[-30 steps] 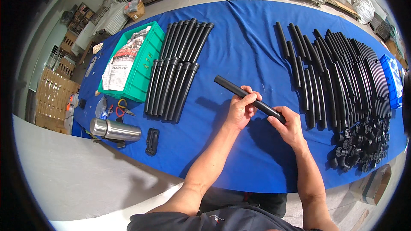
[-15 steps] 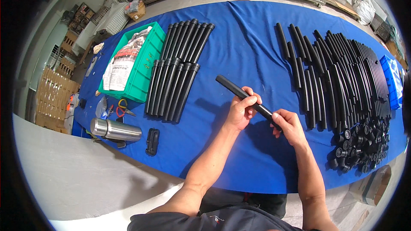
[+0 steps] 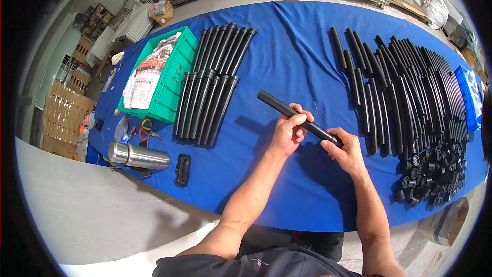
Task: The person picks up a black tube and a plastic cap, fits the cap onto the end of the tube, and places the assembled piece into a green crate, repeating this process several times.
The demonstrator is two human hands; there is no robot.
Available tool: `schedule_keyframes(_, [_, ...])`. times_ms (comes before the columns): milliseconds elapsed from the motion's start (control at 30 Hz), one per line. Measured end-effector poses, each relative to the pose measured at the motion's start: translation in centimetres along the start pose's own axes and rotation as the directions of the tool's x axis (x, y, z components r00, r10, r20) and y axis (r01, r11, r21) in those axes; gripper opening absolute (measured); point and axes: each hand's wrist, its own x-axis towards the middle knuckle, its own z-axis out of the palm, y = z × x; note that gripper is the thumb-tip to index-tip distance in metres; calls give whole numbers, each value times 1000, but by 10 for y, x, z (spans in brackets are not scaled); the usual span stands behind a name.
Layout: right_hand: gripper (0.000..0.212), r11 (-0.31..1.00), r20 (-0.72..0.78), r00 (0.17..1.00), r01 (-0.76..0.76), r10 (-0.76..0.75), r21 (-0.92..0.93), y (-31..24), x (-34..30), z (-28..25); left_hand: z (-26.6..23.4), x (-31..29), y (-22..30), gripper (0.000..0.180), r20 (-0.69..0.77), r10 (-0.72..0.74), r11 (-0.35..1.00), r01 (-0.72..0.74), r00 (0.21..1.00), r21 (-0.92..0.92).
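A black tube (image 3: 279,105) is held slantwise above the blue cloth, its far end pointing up and left. My left hand (image 3: 291,132) is closed around its middle. At its near right end, my right hand (image 3: 345,151) grips the tube; the fingers cover much of that end, where a dark cap seems to sit. To the right lie many loose black tubes (image 3: 405,87) in overlapping rows. Below them is a heap of round black caps (image 3: 430,177). Left of my hands, two rows of black tubes with collared ends (image 3: 210,82) lie side by side.
A green crate (image 3: 171,79) with newspaper (image 3: 148,74) stands at the left. Before it lie scissors (image 3: 148,131), a steel flask (image 3: 139,156) and a small black case (image 3: 182,170). A blue bin (image 3: 467,97) sits at the right edge of the blue-covered table (image 3: 292,46).
My right hand has shifted slightly on the tube's near end, its fingers now higher over the tip. The tube has turned a little about its length. My left hand stays nearly in place.
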Motion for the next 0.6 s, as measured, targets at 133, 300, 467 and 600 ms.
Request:
schedule_keyframes(133, [26,890,157,933,-356,323,286,0,1,-7,-1,1,-2,18,63,9,1000,-10,998,16])
schedule_keyframes(300, [25,999,-3,1000,-8,8,53,4,0,1,2,0,0,20,25,10,1000,-10,1000,2])
schedule_keyframes(467, [28,904,162,951,-302,264,303,-1,0,-5,1,0,0,21,71,23,1000,-22,997,-15])
schedule_keyframes(600, [28,837,188,926,-376,327,397,-1,1,-3,0,1,-2,21,69,25,1000,-24,997,-11])
